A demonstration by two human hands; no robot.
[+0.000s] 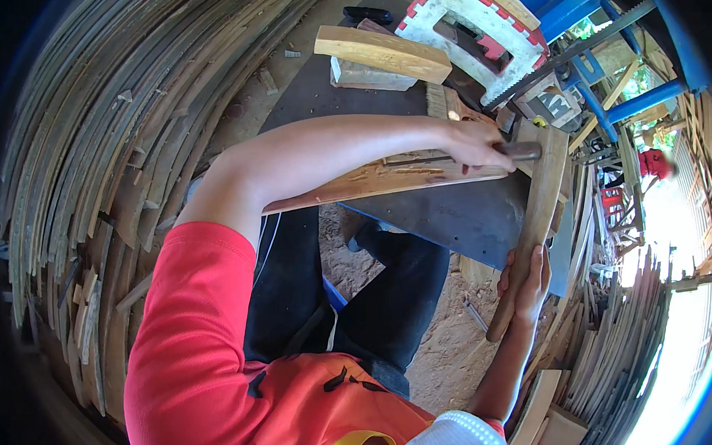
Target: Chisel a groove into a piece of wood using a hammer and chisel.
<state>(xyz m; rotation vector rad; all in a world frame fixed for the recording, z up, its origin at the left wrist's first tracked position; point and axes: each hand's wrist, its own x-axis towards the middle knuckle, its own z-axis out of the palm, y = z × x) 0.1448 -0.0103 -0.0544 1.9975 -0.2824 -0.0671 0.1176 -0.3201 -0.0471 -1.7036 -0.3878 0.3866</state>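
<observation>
Within curl of left hand (pixel 475 142): brown handle (pixel 521 151), fingers wrapped round it, blunt end overlapping upper part of curved wooden piece (pixel 542 201). Right hand (pixel 531 288) grasps same piece near lower end, thumb opposite fingers. Just below left fingers, long board (pixel 389 176) on dark tabletop (pixel 450 216). Possible trouble: piece may twist if right fingers slacken, grip being far from upper end; handle slipping could knock left knuckles. Left fingers touching board: cannot tell.

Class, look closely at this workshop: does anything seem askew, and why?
Yes: near the top, the yellowish beam looks off-centre, lying on a smaller white block with its right end jutting past that support.
</observation>
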